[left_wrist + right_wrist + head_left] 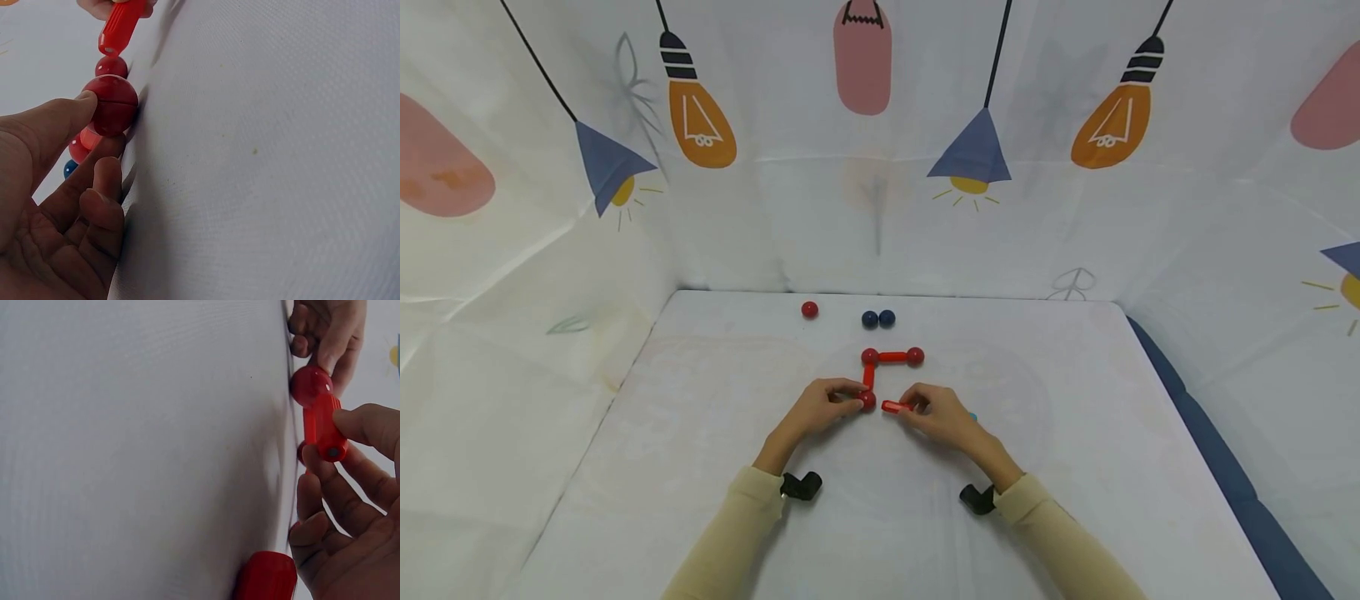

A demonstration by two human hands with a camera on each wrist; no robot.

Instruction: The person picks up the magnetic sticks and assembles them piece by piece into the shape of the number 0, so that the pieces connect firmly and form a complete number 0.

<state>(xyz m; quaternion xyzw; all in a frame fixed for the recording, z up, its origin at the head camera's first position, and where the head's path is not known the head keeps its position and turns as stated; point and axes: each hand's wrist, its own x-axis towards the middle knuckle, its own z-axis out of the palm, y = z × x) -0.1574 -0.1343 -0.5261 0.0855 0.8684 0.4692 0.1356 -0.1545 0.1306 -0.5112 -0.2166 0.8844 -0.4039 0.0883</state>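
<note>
Red balls and red rods form an angular, linked shape on the white table. My left hand [822, 406] pinches the nearest red ball [115, 106] of that shape between thumb and fingers. A red rod [892, 407] is held between the thumb and fingertips of my right hand [942, 414], its free end pointing at that ball with a small gap in the head view. From the gripped ball, one linked rod [869, 377] runs back to a corner ball [869, 357]. Another rod [892, 357] goes right from there to an end ball [915, 357].
Behind the shape lie a loose red ball [809, 310] and two dark blue balls [869, 319] side by side. A light blue piece [973, 416] peeks out beside my right hand. Another red piece [265, 578] lies close under that hand. A patterned cloth [880, 225] stands behind the table.
</note>
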